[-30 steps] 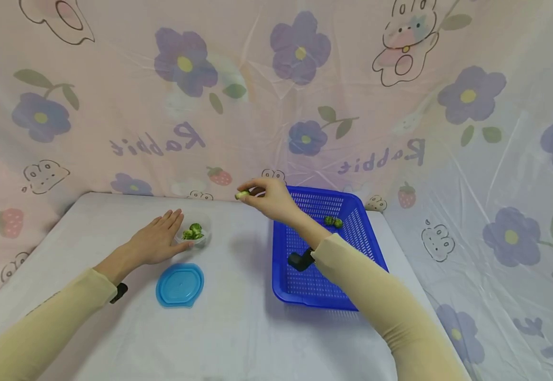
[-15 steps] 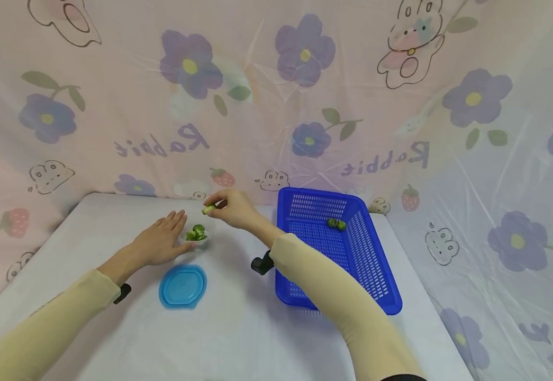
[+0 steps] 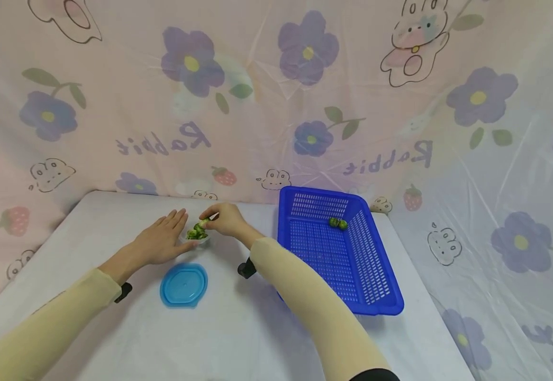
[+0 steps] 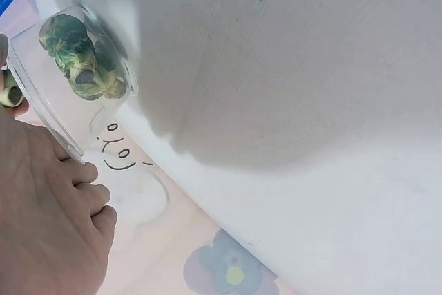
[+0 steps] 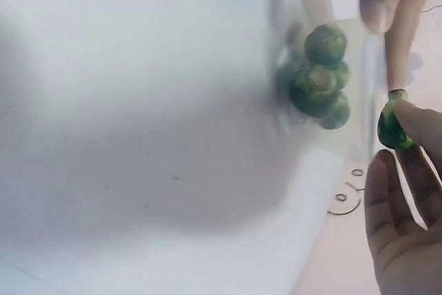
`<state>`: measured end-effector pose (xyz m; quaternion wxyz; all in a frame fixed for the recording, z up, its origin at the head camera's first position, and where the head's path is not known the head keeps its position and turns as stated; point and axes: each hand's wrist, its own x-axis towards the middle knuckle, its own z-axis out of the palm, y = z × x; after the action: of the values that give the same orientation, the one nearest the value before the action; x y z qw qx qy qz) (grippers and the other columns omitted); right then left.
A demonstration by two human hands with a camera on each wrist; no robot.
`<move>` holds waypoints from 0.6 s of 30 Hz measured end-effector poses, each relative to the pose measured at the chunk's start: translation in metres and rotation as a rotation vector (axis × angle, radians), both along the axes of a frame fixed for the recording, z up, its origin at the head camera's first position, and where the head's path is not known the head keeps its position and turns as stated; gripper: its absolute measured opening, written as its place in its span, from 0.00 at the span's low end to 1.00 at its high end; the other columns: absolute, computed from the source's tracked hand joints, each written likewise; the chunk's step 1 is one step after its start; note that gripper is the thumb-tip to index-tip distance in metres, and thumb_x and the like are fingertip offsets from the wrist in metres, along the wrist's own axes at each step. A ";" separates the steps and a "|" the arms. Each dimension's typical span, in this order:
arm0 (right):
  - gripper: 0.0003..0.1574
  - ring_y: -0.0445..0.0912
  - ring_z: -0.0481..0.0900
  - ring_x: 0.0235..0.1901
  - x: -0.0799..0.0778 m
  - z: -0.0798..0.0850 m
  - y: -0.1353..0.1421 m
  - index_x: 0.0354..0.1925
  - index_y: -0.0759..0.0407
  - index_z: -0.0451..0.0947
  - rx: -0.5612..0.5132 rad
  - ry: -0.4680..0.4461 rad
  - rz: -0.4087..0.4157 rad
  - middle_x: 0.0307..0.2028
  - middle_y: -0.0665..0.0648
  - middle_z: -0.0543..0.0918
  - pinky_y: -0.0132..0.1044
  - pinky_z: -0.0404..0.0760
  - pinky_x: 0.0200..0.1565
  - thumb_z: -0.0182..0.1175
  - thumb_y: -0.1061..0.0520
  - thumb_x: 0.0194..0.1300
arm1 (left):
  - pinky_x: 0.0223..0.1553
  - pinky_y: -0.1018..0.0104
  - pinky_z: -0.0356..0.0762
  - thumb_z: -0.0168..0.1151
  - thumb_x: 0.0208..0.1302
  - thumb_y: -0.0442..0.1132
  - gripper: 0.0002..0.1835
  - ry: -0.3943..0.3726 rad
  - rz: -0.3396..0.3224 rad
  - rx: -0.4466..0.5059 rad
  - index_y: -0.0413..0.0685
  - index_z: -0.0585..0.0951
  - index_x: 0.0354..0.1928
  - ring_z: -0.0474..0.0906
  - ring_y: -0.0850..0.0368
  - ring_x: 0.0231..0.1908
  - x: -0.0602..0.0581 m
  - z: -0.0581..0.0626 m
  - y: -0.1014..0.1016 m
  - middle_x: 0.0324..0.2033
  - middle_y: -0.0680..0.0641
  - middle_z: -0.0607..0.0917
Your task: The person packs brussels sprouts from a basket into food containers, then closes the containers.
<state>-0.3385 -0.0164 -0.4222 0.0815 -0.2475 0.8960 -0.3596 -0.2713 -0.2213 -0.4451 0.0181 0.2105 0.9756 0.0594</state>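
Observation:
My right hand [image 3: 228, 219] pinches a Brussels sprout [image 5: 392, 128] between thumb and fingers, right at the mouth of a clear plastic container [image 4: 43, 77]. Several Brussels sprouts [image 5: 318, 91] lie at the bottom of that container. On its left side rests my left hand [image 3: 156, 242], fingers straight along the wall and the thumb stretched across the near side. In the head view both hands partly hide the container. Just in front of it, a light-blue lid [image 3: 183, 284] lies flat on the table.
To the right stands a large blue plastic basket [image 3: 283, 217], with two more Brussels sprouts [image 3: 337, 223] near its far right corner. A white cloth [image 3: 186, 344] covers the table. Behind it hangs a curtain [image 3: 247, 132] printed with flowers and rabbits.
My right hand has moved left and down from beside the basket to the container, carrying the sprout. My left hand has stayed at the container's side.

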 end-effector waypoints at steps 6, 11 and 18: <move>0.13 0.41 0.84 0.42 -0.001 -0.006 0.000 0.49 0.53 0.91 0.020 0.018 -0.023 0.49 0.50 0.91 0.25 0.80 0.37 0.73 0.58 0.66 | 0.75 0.33 0.52 0.53 0.77 0.63 0.50 0.008 -0.003 0.000 0.22 0.55 0.77 0.49 0.25 0.77 0.000 0.002 0.000 0.77 0.25 0.54; 0.13 0.40 0.84 0.41 -0.001 -0.008 -0.001 0.50 0.52 0.91 0.023 0.014 -0.034 0.50 0.50 0.91 0.26 0.79 0.35 0.73 0.58 0.67 | 0.75 0.33 0.52 0.52 0.77 0.64 0.50 0.013 -0.009 -0.007 0.22 0.55 0.77 0.50 0.25 0.77 0.000 0.001 -0.001 0.77 0.25 0.54; 0.14 0.43 0.85 0.44 0.001 -0.004 -0.001 0.52 0.52 0.90 0.041 -0.004 -0.034 0.53 0.52 0.90 0.27 0.80 0.36 0.71 0.59 0.68 | 0.75 0.32 0.52 0.52 0.77 0.63 0.50 0.005 -0.009 -0.003 0.22 0.55 0.76 0.49 0.25 0.77 0.000 0.002 -0.001 0.77 0.24 0.54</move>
<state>-0.3378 -0.0178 -0.4265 0.0823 -0.2296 0.9072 -0.3428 -0.2712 -0.2221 -0.4428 0.0160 0.2150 0.9748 0.0574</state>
